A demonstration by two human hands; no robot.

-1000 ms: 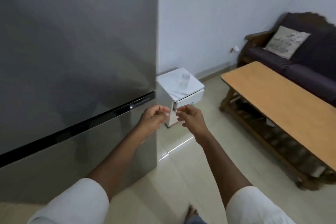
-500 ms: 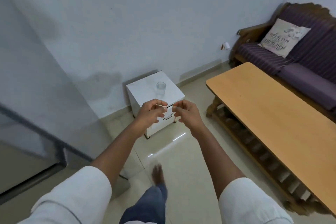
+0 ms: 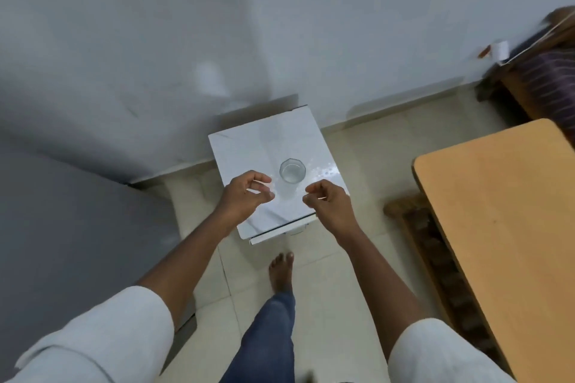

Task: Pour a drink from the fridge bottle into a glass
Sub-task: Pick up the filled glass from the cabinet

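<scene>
The glass [image 3: 292, 170] stands upright on the white top of a small cabinet [image 3: 264, 146], a little toward its right front part, and some clear liquid seems to be in its bottom, though the blur makes the level hard to read. Both hands hover over the front half of the cabinet, one on each side of the glass and not touching it. The left hand [image 3: 245, 196] is loosely curled, its fingers bent toward the thumb with a gap left between them, and it holds nothing. The right hand [image 3: 326, 200] is curled in the same loose way, also with nothing in it. The fridge [image 3: 62, 227] shows only as a grey surface at the left, cut by the frame edge, and no bottle is in view. A wooden table [image 3: 497, 211] is cut off at the right, and behind it a dark sofa [image 3: 547, 87] is blurred and mostly outside the frame. One bare foot [image 3: 281, 270] stands on the tiled floor just before the cabinet.
</scene>
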